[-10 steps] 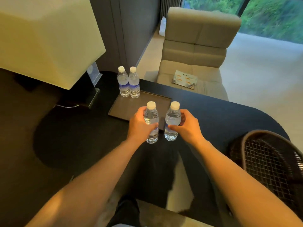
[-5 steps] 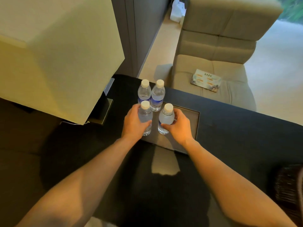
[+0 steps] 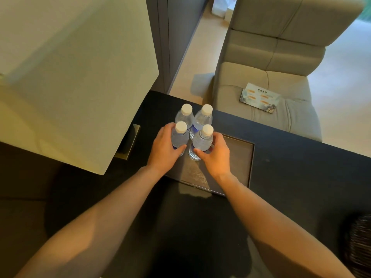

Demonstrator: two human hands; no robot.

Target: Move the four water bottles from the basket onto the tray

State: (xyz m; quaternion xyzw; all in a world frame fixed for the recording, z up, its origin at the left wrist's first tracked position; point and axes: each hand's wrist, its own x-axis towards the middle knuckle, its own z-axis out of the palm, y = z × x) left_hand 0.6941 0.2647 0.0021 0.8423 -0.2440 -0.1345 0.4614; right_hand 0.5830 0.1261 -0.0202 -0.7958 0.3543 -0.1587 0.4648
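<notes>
Several clear water bottles with white caps stand upright in a tight cluster at the far left of the dark tray (image 3: 239,163). My left hand (image 3: 163,151) is wrapped around the near left bottle (image 3: 180,135). My right hand (image 3: 215,155) grips the near right bottle (image 3: 202,140). Behind them stand the far left bottle (image 3: 184,116) and the far right bottle (image 3: 202,119), untouched. The near bottles rest on the tray, close against the far pair. The woven basket (image 3: 359,243) shows only as a dark edge at the lower right.
A large cream lampshade (image 3: 70,77) hangs over the table's left side, close to my left hand, with its brass base (image 3: 130,143) beneath. A beige armchair (image 3: 271,77) with a leaflet (image 3: 259,98) on its seat stands beyond the dark table (image 3: 301,167).
Both hands carried their bottles forward from the table's near side onto the tray, up against the far pair. The view moved forward, pushing the basket to the frame's edge.
</notes>
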